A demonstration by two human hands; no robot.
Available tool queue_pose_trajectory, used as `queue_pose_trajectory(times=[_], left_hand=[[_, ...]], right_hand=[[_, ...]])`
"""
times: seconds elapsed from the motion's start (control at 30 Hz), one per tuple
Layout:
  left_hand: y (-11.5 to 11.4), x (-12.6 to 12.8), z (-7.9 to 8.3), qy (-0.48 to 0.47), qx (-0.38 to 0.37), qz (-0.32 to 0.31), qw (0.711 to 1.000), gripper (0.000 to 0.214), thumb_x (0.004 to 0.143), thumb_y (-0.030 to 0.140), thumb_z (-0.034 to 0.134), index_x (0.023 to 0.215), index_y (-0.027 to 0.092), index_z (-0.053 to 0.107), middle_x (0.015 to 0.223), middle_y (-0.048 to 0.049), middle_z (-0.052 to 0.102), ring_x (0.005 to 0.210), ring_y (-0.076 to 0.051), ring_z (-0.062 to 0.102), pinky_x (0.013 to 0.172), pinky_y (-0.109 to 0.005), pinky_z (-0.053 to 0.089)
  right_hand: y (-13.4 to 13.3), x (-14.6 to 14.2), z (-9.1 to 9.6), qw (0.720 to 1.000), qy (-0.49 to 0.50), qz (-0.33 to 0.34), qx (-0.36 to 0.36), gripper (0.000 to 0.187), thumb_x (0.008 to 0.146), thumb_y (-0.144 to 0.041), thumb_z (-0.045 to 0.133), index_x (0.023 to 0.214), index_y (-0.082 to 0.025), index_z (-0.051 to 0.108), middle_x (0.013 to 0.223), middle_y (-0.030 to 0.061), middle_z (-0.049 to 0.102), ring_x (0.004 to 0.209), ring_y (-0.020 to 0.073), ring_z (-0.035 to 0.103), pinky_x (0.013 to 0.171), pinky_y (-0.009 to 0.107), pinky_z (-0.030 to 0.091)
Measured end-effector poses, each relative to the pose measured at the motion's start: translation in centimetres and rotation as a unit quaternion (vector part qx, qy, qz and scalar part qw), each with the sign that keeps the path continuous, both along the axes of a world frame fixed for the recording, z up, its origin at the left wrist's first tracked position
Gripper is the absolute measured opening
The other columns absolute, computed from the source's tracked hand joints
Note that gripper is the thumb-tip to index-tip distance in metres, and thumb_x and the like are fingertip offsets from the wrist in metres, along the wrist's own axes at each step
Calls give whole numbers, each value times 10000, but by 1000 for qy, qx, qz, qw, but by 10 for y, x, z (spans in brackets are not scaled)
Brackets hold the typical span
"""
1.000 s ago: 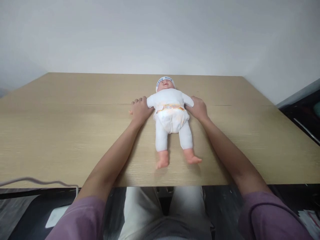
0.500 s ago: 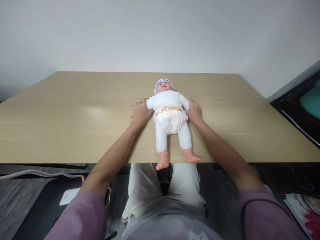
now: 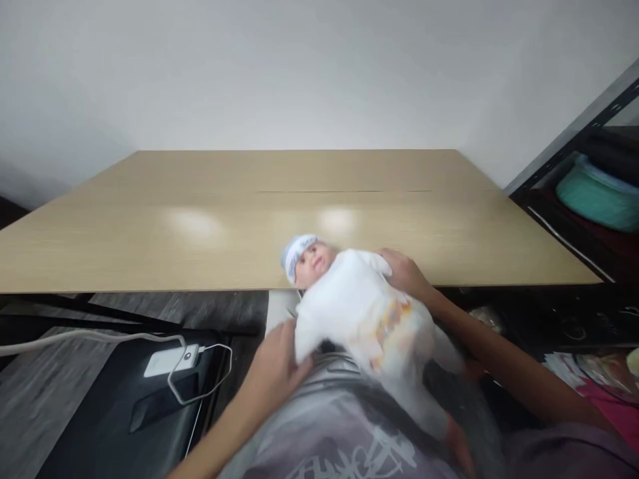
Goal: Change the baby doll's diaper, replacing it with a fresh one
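Observation:
A baby doll [image 3: 357, 309] in a white suit, a printed nappy and a white cap with blue letters hangs off the table, tilted with its head up and to the left, above my lap. My left hand [image 3: 273, 367] grips its near arm and side. My right hand [image 3: 407, 273] holds its far shoulder. The doll's legs are blurred and point down to the right. The wooden table [image 3: 200, 226] lies just behind the doll's head.
A white charger brick [image 3: 168, 360] with a looping white cable [image 3: 74, 336] lies on a dark case on the floor at the left. A black shelf rack with a teal object [image 3: 596, 193] stands at the right. Printed paper [image 3: 599, 372] lies at the lower right.
Both hands have lifted the doll off the table and pulled it toward my body, and it has tilted. The view has pulled back from the table.

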State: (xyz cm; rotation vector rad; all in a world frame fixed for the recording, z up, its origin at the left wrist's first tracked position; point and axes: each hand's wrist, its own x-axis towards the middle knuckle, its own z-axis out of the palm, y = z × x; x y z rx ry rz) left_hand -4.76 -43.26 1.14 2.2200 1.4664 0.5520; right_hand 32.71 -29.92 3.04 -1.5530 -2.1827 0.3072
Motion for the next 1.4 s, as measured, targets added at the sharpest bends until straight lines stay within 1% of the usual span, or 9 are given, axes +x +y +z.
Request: queue_pose_trajectory(times=[0.13,0.27,0.43,0.57,0.7,0.9,1.03,1.27,1.4], left_hand=[[-100,-13,-29,-1,-127,-14,992,524,842,314,704,1346,284,562,1155,-144,781,1026,-390,775,865,-508,638],[-128,-14,-38,13,-206,9,978,615,806,311,695,1406,282,562,1162,-144,809,1047,-406,794,876,-494,634],[-118,-9,-30,65,-251,34,965,582,1022,537,594,1475,174,557,1178,-197,812,1093,-414,790,950,-537,616],[-126,-17,-40,75,-79,24,994,538,1036,591,650,1410,205,627,1261,-190,792,1167,-419,774,1015,-578,622],[-118,-19,-36,30,77,-5,997,494,996,518,763,1414,306,606,1430,-155,722,1277,-405,731,1051,-595,623],[-48,49,8,-99,2,-159,982,325,1100,426,652,1368,261,570,1453,-140,681,1337,-312,643,1144,-509,538],[-18,93,4,-105,-42,-272,956,274,1124,440,605,1276,219,662,1254,-116,733,1164,-285,636,1045,-449,506],[-17,91,-11,-176,-68,-283,940,178,1113,394,655,1154,228,705,1171,-76,744,1142,-247,621,1044,-399,477],[-16,87,-9,-193,-66,-271,941,165,1117,391,658,1097,233,699,1142,-65,759,1108,-238,644,1027,-391,478]], right_hand=[[-64,6,-11,986,5,161,-44,242,968,-303,641,1184,-239,731,1148,105,805,1069,290,736,940,377,535],[-94,-20,-39,978,-32,171,-118,325,987,-259,620,1295,-247,725,1209,96,803,1072,276,750,913,345,540],[-94,-56,-81,961,-93,152,-210,370,966,-162,668,1324,-242,721,1272,124,790,1178,290,717,1005,366,530],[-95,-47,-95,965,-60,160,-201,407,988,-164,654,1386,-225,708,1349,138,738,1287,303,663,1127,416,506],[-114,-22,-85,975,65,123,-172,360,1040,-279,667,1397,-259,709,1422,124,698,1357,305,630,1189,467,492],[-151,-14,-57,958,189,14,-214,233,1041,-449,667,956,-256,765,1003,64,806,980,285,753,923,443,591],[-162,-18,-59,957,198,3,-213,231,1008,-430,660,890,-258,759,929,55,814,894,282,760,847,423,585],[-149,-12,-86,971,168,-20,-167,296,1065,-436,578,867,-255,700,874,39,777,835,258,745,794,392,565],[-127,-7,-83,982,134,-72,-114,329,1079,-489,571,909,-254,726,902,68,770,801,268,724,786,410,572]])
